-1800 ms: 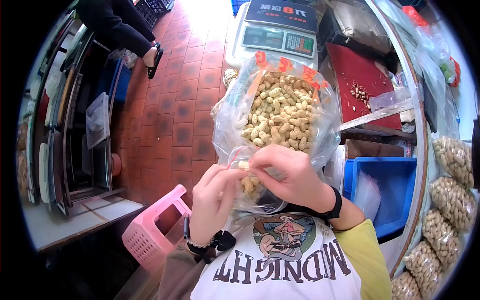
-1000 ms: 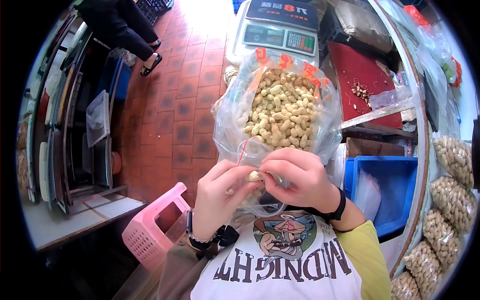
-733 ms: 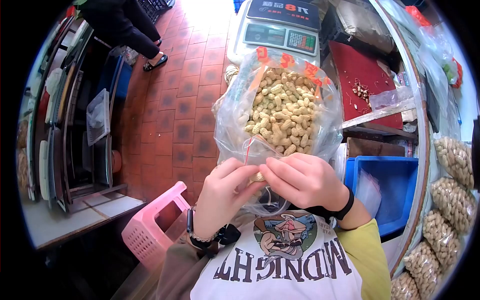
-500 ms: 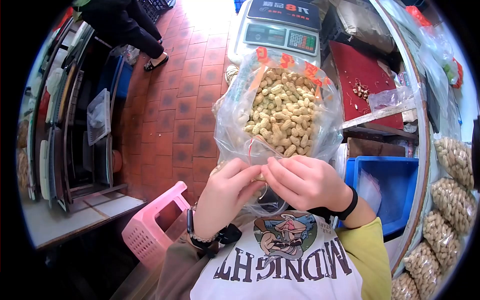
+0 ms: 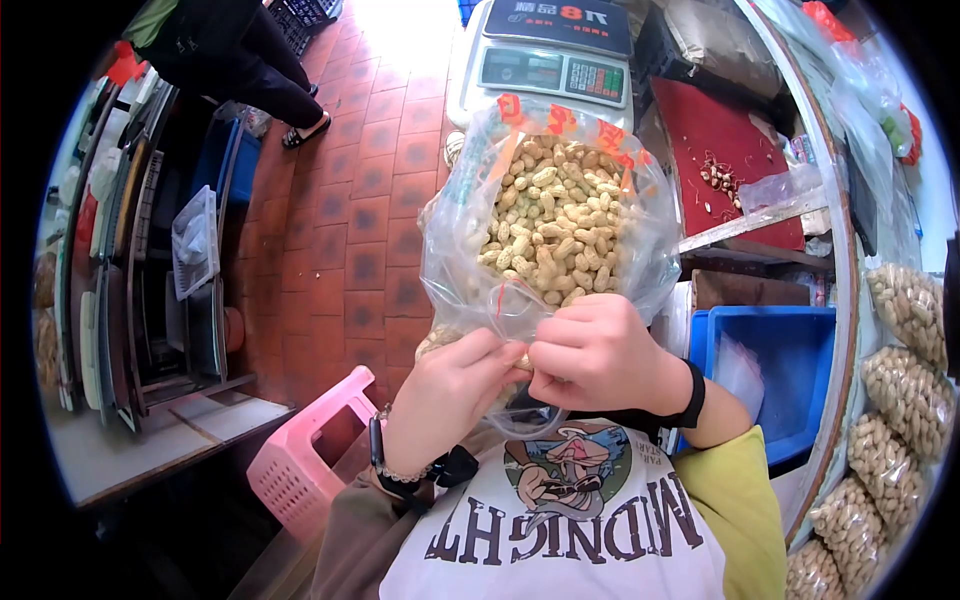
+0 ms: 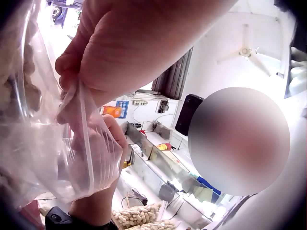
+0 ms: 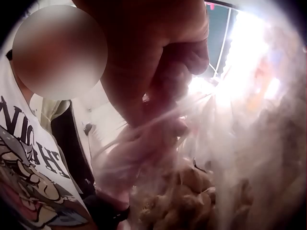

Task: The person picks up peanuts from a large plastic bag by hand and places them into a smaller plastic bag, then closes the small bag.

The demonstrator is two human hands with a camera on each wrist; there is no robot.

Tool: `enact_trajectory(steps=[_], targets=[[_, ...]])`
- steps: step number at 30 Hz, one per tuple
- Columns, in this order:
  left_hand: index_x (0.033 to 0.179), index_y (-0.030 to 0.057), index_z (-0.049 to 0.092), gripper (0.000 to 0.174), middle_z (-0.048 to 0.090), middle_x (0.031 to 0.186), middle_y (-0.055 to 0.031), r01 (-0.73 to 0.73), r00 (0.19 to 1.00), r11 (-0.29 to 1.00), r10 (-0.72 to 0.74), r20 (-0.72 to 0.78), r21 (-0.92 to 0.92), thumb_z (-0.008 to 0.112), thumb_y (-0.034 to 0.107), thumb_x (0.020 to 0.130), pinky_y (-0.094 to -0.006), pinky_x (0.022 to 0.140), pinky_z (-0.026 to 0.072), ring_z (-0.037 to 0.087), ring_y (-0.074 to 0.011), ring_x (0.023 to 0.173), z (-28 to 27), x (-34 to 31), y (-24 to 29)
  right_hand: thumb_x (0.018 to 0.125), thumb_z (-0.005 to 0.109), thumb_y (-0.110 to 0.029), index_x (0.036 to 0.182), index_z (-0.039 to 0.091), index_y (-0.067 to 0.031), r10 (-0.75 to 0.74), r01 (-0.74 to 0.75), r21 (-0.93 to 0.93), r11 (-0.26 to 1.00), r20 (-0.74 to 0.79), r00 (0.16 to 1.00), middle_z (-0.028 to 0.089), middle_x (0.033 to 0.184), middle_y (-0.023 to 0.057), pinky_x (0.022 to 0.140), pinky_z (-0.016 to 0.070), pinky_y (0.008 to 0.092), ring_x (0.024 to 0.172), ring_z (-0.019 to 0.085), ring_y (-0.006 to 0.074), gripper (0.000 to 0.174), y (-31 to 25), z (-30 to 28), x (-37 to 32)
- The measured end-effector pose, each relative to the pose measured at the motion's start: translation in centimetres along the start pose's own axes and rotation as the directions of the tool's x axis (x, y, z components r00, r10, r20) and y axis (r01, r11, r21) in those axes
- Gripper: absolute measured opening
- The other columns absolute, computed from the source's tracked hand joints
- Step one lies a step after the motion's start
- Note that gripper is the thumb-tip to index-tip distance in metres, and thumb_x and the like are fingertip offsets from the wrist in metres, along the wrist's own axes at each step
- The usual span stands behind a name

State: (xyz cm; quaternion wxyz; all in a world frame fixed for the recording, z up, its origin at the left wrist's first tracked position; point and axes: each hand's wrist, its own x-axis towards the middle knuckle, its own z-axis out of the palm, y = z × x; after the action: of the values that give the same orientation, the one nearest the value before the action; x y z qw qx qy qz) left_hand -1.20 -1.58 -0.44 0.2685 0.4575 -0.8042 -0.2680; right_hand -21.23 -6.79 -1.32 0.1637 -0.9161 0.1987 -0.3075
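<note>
Both hands meet above my lap. My left hand (image 5: 450, 385) pinches the edge of a small clear bag (image 6: 103, 163), whose pale strip shows in the left wrist view. My right hand (image 5: 605, 355), fingers curled, pinches the same bag close beside the left fingertips. A red line (image 5: 501, 298) shows on the film just beyond the fingers. Peanuts (image 7: 192, 201) lie below the hands in the right wrist view. Past the hands stands a large clear bag (image 5: 455, 265) holding many peanuts (image 5: 560, 220). The hands hide part of the small bag.
A scale (image 5: 545, 70) stands beyond the large bag. On the right are a blue tray (image 5: 800, 380), a red board (image 5: 715, 150) and several filled peanut bags (image 5: 905, 390). A pink stool (image 5: 300, 475) and a person in dark trousers (image 5: 245, 70) are on the left.
My fingertips have come closer together, and the peanut seen between them earlier is now largely covered. My right fingers are more curled. The person at the upper left has shifted further into view.
</note>
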Motion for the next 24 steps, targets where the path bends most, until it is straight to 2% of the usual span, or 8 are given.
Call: enact_trajectory(steps=[6, 8, 9, 12, 14, 18, 20, 24], targets=[[0.104, 0.0038, 0.065, 0.025, 0.054, 0.081, -0.0087, -0.005, 1.000, 1.000, 0.004, 0.012, 0.023, 0.071, 0.012, 0.081, -0.0364, 0.061, 0.0487, 0.061, -0.0268, 0.070, -0.2, 0.0, -0.4, 0.061, 0.068, -0.010, 0.062, 0.052, -0.0090, 0.185, -0.163, 0.190, 0.968, -0.106, 0.977, 0.050, 0.057, 0.0027, 0.047, 0.0422, 0.0328, 0.050, 0.054, 0.0229, 0.016, 0.4, 1.3, 0.0], [0.103, 0.0039, 0.065, 0.026, 0.054, 0.081, -0.0081, -0.011, 1.000, 0.998, 0.010, 0.016, 0.054, 0.072, 0.014, 0.080, -0.0355, 0.061, 0.0487, 0.060, -0.0263, 0.070, -0.2, 0.0, -0.3, 0.058, 0.066, -0.003, 0.060, 0.049, -0.0056, 0.286, -0.224, 0.378, 0.898, -0.117, 0.951, 0.046, 0.054, 0.0025, 0.043, 0.0340, 0.0285, 0.044, 0.045, 0.0168, 0.017, 0.6, 1.9, -0.2], [0.103, 0.0039, 0.065, 0.026, 0.054, 0.081, -0.0081, -0.011, 1.000, 0.998, 0.010, 0.016, 0.054, 0.072, 0.014, 0.080, -0.0355, 0.061, 0.0487, 0.060, -0.0263, 0.070, -0.2, 0.0, -0.3, 0.058, 0.066, -0.003, 0.060, 0.049, -0.0056, 0.287, -0.224, 0.378, 0.898, -0.117, 0.951, 0.046, 0.054, 0.0025, 0.043, 0.0340, 0.0285, 0.044, 0.045, 0.0168, 0.017, 0.5, 1.8, -0.3], [0.103, 0.0040, 0.065, 0.027, 0.054, 0.080, -0.0075, -0.026, 1.000, 1.000, 0.026, -0.003, 0.003, 0.073, 0.014, 0.079, -0.0348, 0.060, 0.0486, 0.060, -0.0253, 0.069, -0.3, 0.0, -0.3, 0.064, 0.068, -0.005, 0.063, 0.055, -0.0050, 0.399, -0.332, 0.545, 0.770, -0.006, 0.917, 0.051, 0.055, 0.0022, 0.045, 0.0380, 0.0263, 0.046, 0.050, 0.0148, 0.013, 0.4, 1.2, -0.6], [0.103, 0.0042, 0.067, 0.029, 0.056, 0.080, -0.0077, -0.010, 0.999, 0.998, 0.008, -0.039, -0.069, 0.074, 0.012, 0.076, -0.0342, 0.059, 0.0486, 0.060, -0.0246, 0.068, -0.4, -0.1, -0.3, 0.068, 0.067, -0.005, 0.065, 0.056, -0.0029, 0.514, -0.440, 0.698, 0.565, 0.119, 0.849, 0.052, 0.056, 0.0005, 0.044, 0.0361, 0.0241, 0.048, 0.049, 0.0078, 0.012, 0.4, 0.9, -0.7], [0.103, 0.0048, 0.070, 0.032, 0.059, 0.080, -0.0077, 0.035, 0.996, 0.990, -0.046, -0.079, -0.135, 0.077, 0.009, 0.072, -0.0334, 0.058, 0.0485, 0.060, -0.0232, 0.067, -0.7, -0.5, -0.4, 0.072, 0.068, -0.005, 0.069, 0.059, -0.0020, 0.525, -0.439, 0.710, 0.550, 0.115, 0.844, 0.054, 0.059, -0.0004, 0.045, 0.0356, 0.0227, 0.051, 0.049, 0.0051, 0.010, 0.3, 0.5, -0.8], [0.102, 0.0051, 0.074, 0.036, 0.060, 0.074, -0.0048, 0.049, 0.989, 0.978, -0.076, -0.129, -0.201, 0.079, 0.002, 0.066, -0.0275, 0.055, 0.0442, 0.057, -0.0146, 0.063, -0.7, -0.7, -0.6, 0.076, 0.067, -0.004, 0.074, 0.061, -0.0013, 0.542, -0.426, 0.722, 0.546, 0.084, 0.836, 0.055, 0.064, 0.0009, 0.048, 0.0368, 0.0230, 0.054, 0.050, 0.0065, 0.007, 0.1, 0.1, -1.0], [0.103, 0.0056, 0.075, 0.041, 0.059, 0.074, -0.0035, 0.053, 0.988, 0.973, -0.084, -0.131, -0.225, 0.081, 0.001, 0.063, -0.0259, 0.054, 0.0409, 0.053, -0.0127, 0.061, -0.8, -0.8, -0.7, 0.079, 0.064, -0.002, 0.077, 0.062, 0.0003, 0.558, -0.395, 0.701, 0.594, -0.005, 0.830, 0.056, 0.066, 0.0011, 0.055, 0.0387, 0.0238, 0.059, 0.050, 0.0081, 0.003, 0.8, -0.7, -2.3]])
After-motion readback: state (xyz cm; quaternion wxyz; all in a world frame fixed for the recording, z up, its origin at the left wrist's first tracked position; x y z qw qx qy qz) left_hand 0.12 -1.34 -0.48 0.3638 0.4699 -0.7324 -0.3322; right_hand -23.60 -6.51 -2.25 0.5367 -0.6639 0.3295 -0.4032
